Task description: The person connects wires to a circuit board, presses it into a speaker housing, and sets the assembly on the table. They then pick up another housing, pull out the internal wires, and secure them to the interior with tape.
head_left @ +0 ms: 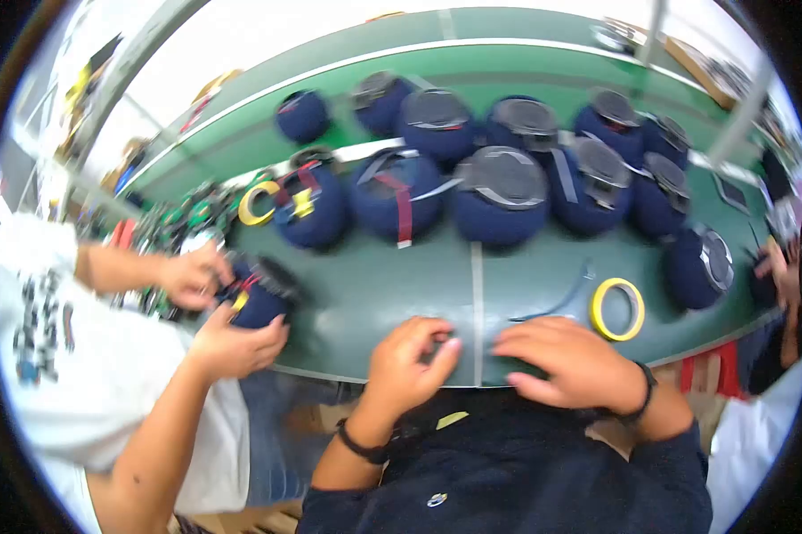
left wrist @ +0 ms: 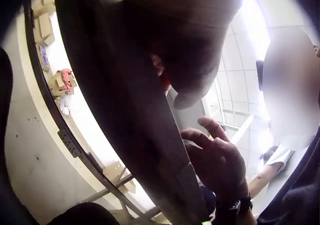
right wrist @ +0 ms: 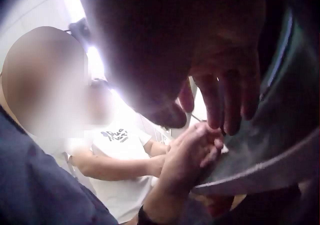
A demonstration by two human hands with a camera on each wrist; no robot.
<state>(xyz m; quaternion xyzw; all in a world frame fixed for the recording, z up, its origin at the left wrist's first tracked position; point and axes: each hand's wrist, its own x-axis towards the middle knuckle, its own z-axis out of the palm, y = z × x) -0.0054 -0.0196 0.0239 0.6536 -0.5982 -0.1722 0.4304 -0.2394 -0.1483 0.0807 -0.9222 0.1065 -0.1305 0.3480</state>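
At the front edge of the green table, my left hand has its fingers loosely bent, with nothing visible in its grip. To its right, my right hand hovers or rests over the edge with fingers mostly straight; contact is unclear. A thin blue strip lies just beyond the right fingers, and a yellow tape roll lies to their right. In the left wrist view, my left hand is dark above the table edge. The right wrist view shows my right hand with fingers pointing down, near my left hand.
Dark blue rounded items with black tops, such as one in the middle, line the table's back. Another blue item stands at right. At left, a person in white holds a similar item. Another yellow roll lies back left.
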